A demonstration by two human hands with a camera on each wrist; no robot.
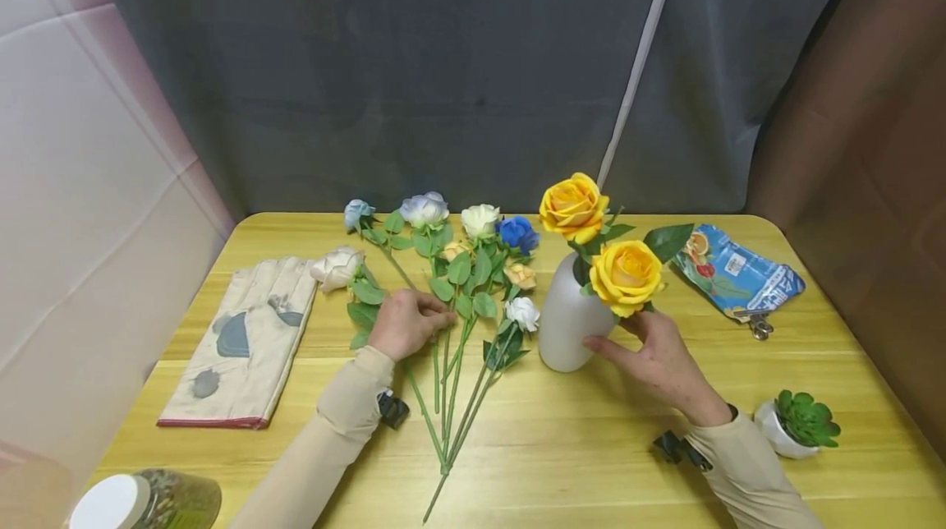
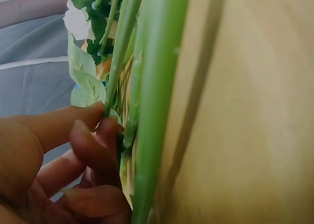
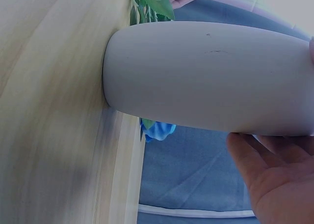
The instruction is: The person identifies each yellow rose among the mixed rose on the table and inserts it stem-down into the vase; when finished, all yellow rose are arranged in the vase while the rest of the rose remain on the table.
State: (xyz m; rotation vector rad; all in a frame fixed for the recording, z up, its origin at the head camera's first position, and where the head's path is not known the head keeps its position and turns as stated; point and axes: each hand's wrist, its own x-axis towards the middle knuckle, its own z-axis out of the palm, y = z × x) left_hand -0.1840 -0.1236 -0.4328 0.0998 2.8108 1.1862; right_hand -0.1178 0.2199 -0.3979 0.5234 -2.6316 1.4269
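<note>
Several artificial flowers with long green stems [image 1: 447, 414] lie on the table, their heads toward the back: a white rose [image 1: 480, 220], a deep blue one [image 1: 519, 235], a cream one [image 1: 337, 268] and others. My left hand [image 1: 410, 324] is over the stems; in the left wrist view its thumb and finger pinch a thin green stem [image 2: 114, 79]. Which bloom it belongs to cannot be told. A light grey vase [image 1: 567, 330] stands upright with two yellow roses [image 1: 626, 276] in it. My right hand [image 1: 661, 363] holds the vase's right side, thumb in front, fingers partly hidden.
At the left lies a folded cloth [image 1: 254, 348] with a red edge, behind a white-lidded jar [image 1: 181, 499]. On the right are a blue pouch [image 1: 739, 266], a metal clip [image 1: 760, 326] and a small potted succulent [image 1: 805, 418]. A dark curtain [image 1: 414, 77] hangs behind the table.
</note>
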